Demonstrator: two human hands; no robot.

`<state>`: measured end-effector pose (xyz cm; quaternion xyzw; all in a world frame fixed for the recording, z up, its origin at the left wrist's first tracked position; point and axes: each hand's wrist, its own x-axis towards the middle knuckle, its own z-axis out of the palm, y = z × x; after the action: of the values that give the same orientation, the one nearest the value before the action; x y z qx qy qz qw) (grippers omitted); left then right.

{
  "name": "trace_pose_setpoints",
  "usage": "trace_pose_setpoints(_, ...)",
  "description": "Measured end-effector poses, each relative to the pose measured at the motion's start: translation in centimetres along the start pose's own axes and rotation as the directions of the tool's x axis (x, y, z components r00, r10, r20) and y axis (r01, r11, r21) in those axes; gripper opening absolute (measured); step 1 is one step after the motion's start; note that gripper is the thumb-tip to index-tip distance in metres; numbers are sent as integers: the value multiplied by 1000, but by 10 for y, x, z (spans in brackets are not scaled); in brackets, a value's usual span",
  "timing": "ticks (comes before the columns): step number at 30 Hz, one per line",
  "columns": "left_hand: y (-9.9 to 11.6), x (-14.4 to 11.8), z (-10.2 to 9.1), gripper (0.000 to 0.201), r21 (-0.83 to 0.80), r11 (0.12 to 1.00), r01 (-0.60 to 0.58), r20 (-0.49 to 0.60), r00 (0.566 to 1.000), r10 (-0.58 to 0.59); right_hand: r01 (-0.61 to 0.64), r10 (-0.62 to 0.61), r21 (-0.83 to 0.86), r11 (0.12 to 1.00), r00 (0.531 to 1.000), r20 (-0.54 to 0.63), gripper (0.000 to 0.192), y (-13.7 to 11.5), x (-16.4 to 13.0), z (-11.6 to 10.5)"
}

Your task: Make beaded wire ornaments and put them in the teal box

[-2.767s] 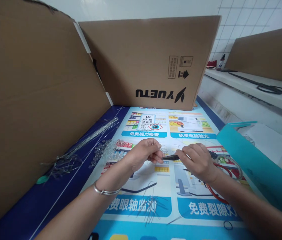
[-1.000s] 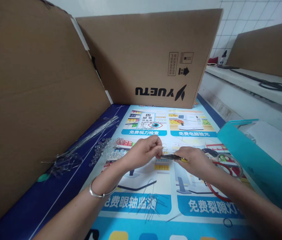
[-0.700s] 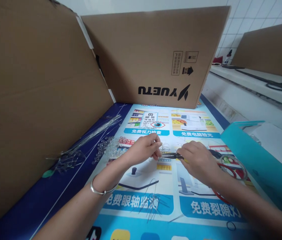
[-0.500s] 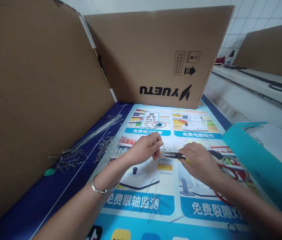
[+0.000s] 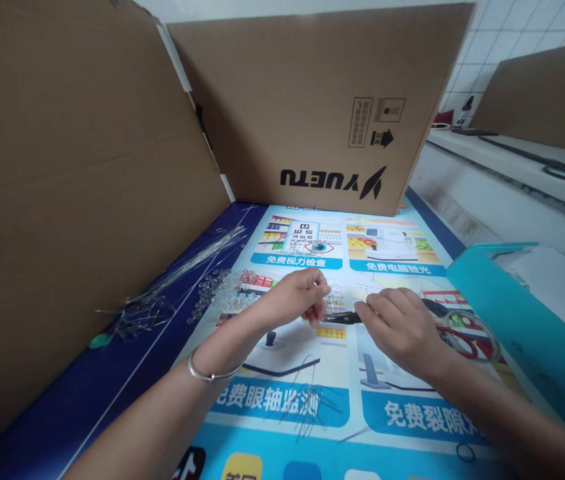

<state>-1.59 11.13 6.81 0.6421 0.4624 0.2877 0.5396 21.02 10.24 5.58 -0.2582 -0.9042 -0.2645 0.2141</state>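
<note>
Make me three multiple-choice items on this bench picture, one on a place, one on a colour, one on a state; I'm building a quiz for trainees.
1. Where does the pile of clear beads lie?
A. left of the left hand
B. inside the teal box
C. on the far shelf

2. What colour is the box at the right?
A. red
B. teal
C. brown

3. How does the right hand stand?
A. flat and open on the mat
B. closed around dark pliers
C. raised off the table, holding nothing

Key: 1 A, the beads lie on the mat beyond the left hand; 2 B, its wall is teal; 3 B, the pliers stick out from its fingers.
</note>
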Motion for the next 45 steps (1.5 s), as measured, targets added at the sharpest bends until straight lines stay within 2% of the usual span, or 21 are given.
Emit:
trace_pose_setpoints(4, 2, -1, 2, 22, -42, 999, 22, 19, 1000, -21, 37, -40, -52, 998, 998, -39, 17, -1, -1, -1)
trace_pose_setpoints(11, 1, 0, 4, 21, -88, 995, 41, 38, 999, -38, 78, -81, -47, 996, 995, -51, 20, 0, -2, -1)
trace_pose_setpoints(23, 3, 0, 5, 21, -70, 996, 62, 47, 997, -59, 76, -78, -45, 996, 996, -35, 21, -1, -2, -1)
trace_pose_setpoints(40, 3, 1, 6, 22, -94, 992, 82, 63, 995, -76, 94, -98, -56, 994, 992, -82, 22, 0, -5, 4)
trace_pose_setpoints(45, 6, -1, 7, 23, -69, 995, 71, 34, 997, -69, 87, -89, -53, 995, 995, -45, 18, -1, -4, 1)
